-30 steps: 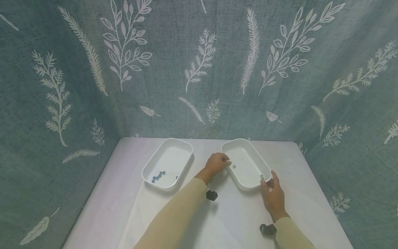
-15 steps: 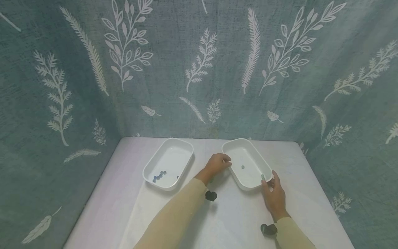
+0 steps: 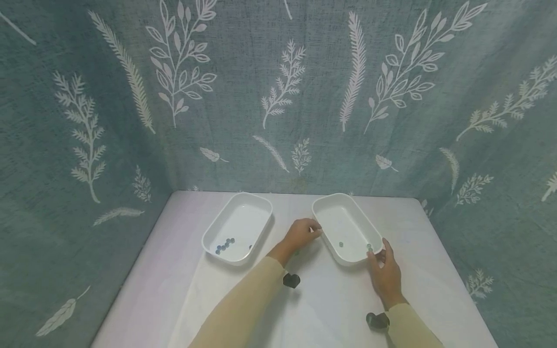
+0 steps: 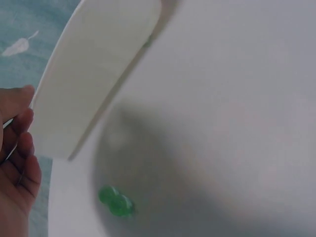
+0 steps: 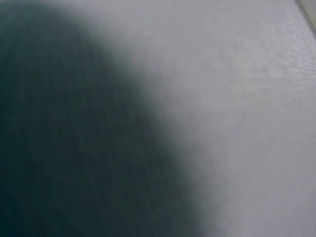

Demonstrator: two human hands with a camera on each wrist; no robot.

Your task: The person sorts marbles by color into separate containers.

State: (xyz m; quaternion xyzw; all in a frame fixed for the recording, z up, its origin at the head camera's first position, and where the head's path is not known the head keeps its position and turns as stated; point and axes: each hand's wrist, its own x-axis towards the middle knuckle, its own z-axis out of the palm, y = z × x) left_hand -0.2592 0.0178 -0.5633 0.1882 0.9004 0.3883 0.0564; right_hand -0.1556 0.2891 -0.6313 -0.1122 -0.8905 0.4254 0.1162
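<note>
My right hand (image 3: 386,275) holds the near right corner of the right white tray (image 3: 346,262), thumb at the rim and fingers around the outside. Two small green marbles lie in that tray's near half: one marble (image 3: 341,244) further left and another (image 3: 369,247) by the right thumb. At the tray's left rim is my left hand (image 3: 301,234), its fingers loosely bent with nothing visible between them. The left wrist view shows its fingertips right beside the tray's wall (image 4: 94,74). Green marbles (image 4: 116,201) sit on the table below the left hand.
A second white tray (image 3: 237,263) stands at the left, with several blue marbles (image 3: 225,245) inside. Both trays rest on a white-covered table (image 3: 313,309). Patterned teal cloth (image 3: 243,96) rises behind and on both sides. A dark blurred shape fills much of the right wrist view.
One green marble has rolled right, then toward the near end of the right tray. My left hand has drawn slightly back and left from the rim. My right hand keeps its grip.
</note>
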